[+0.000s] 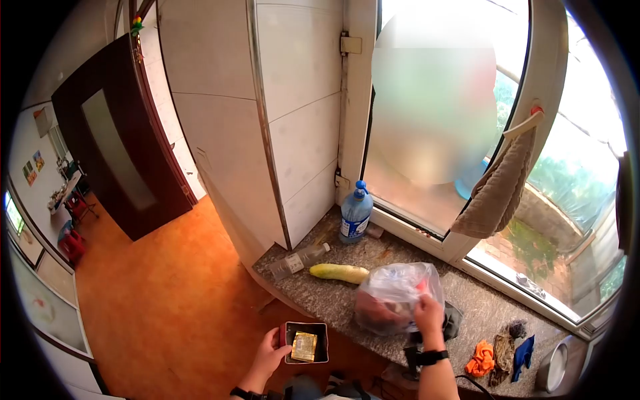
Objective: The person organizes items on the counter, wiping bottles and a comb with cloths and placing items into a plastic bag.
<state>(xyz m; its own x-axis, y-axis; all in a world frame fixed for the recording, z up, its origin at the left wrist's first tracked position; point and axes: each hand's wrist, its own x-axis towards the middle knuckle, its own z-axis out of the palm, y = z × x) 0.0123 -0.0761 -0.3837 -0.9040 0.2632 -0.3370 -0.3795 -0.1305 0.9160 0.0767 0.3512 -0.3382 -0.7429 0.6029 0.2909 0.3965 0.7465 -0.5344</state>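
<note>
My left hand (269, 353) is closed on the side of a small open-topped square box (323, 337), with dark inner walls and a reddish outer side. Inside the box lies a gold-and-yellow packet (305, 347). At the counter, my right hand (429, 315) has its fingers closed on the right side of a clear plastic bag (393, 283). Reddish contents show blurrily through the plastic. A pale yellow-green, long vegetable (339, 273) lies just left of the bag, its kind not certain.
On the granite counter (460, 287) are a lying clear bottle (300, 261) and an upright blue-capped jug (355, 213). Orange (480, 359), brown and blue cloths sit at right beside a metal bowl (552, 367). A towel (497, 190) hangs by the window; a dark door (120, 133) stands ajar.
</note>
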